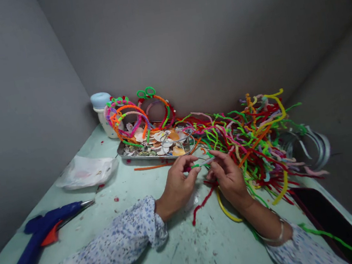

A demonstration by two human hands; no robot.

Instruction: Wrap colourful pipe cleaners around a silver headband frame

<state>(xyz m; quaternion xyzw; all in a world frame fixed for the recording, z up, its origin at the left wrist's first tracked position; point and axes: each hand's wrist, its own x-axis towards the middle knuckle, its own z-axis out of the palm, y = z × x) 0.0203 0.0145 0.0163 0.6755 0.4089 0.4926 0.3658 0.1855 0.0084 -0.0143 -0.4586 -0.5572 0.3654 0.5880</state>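
Observation:
My left hand (pixel 180 183) and my right hand (pixel 231 177) are close together over the middle of the table. Between them is a small piece of green pipe cleaner (pixel 204 161) with a thin greyish strip along it. The left thumb and fingers pinch its left end, and the right thumb and fingers pinch the other end. A dark red pipe cleaner (pixel 202 207) hangs or lies just below the hands. Beside my right wrist, a yellow curved piece (pixel 227 212) rests on the table, partly hidden by the hand.
Behind the hands stands a metal tray (pixel 143 156) of shells, with pipe-cleaner hoops (pixel 128 112) over it. A tangled pipe-cleaner pile (pixel 244 136) spreads right. At left are a glue gun (pixel 43 236), a plastic bag (pixel 87 172) and a blue-lidded bottle (pixel 101 100); wire coils (pixel 322 147) sit far right.

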